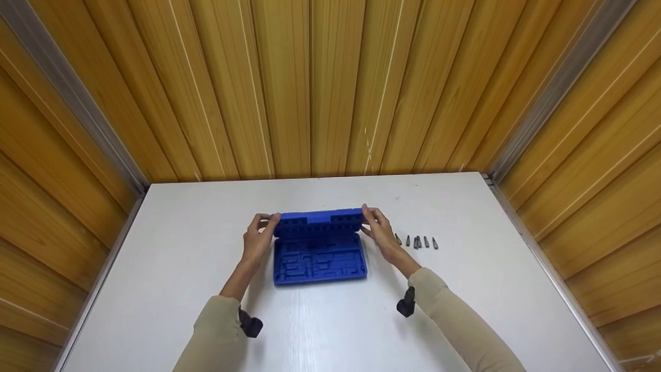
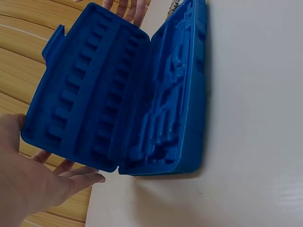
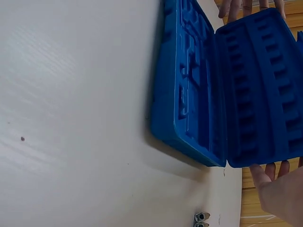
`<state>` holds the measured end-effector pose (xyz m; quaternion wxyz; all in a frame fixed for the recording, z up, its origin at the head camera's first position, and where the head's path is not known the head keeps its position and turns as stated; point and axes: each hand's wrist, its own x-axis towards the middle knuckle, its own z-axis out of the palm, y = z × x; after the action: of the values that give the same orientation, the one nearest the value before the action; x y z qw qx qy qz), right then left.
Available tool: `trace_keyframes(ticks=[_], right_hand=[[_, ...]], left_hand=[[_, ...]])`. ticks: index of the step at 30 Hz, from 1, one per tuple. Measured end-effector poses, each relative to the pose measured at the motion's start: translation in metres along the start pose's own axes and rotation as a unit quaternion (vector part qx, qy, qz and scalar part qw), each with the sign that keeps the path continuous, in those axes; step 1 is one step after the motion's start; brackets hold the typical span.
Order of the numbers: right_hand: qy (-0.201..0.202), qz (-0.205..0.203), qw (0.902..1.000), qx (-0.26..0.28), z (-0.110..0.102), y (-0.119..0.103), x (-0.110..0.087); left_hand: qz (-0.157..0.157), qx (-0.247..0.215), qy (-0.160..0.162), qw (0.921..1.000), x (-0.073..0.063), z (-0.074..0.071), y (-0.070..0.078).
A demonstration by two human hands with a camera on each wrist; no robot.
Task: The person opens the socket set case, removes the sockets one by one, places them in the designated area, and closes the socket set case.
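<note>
A blue plastic tool case lies opened on the white table, its moulded recesses showing bare plastic. Its lid is raised steeply at the far side, with rows of notches inside. My left hand holds the lid's left corner, thumb at the edge and fingers behind, as the left wrist view also shows. At the opposite corner, my right hand grips the lid between thumb and fingers. In the right wrist view, the right hand is partly cut off by the frame.
Several small metal pieces lie on the table just right of the right hand. Two show socket-like ends in the right wrist view. Wood-patterned panels stand behind and at both sides of the table.
</note>
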<state>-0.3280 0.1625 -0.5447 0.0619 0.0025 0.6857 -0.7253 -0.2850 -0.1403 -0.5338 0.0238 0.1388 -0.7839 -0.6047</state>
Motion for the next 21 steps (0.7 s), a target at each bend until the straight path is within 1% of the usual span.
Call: trace_keyframes(ticks=[5,7,10,14,16,18,21], right_hand=[[-0.021,0.011,0.9997,-0.007,-0.005,0.002,-0.001],[-0.034,0.013,0.9991,-0.023,-0.008,0.003,-0.003],[-0.050,0.012,0.9975,-0.047,-0.012,0.003,-0.006],[-0.069,0.010,0.9934,-0.091,-0.019,0.004,-0.011],[-0.082,0.008,0.9897,-0.118,-0.022,0.004,-0.014],[-0.102,-0.001,0.9842,-0.144,-0.027,0.003,-0.017],[-0.137,-0.019,0.9708,-0.196,-0.037,0.003,-0.022]], left_hand=[[0.003,-0.007,-0.043,0.9991,0.000,-0.007,-0.007],[0.002,-0.011,-0.064,0.9979,-0.001,-0.009,-0.009],[-0.003,-0.024,-0.102,0.9945,-0.003,-0.012,-0.011],[-0.010,-0.046,-0.150,0.9876,-0.007,-0.017,-0.016],[-0.007,-0.053,-0.167,0.9844,-0.009,-0.022,-0.018],[0.001,-0.056,-0.188,0.9806,-0.011,-0.027,-0.021],[0.014,-0.042,-0.213,0.9761,-0.015,-0.035,-0.025]])
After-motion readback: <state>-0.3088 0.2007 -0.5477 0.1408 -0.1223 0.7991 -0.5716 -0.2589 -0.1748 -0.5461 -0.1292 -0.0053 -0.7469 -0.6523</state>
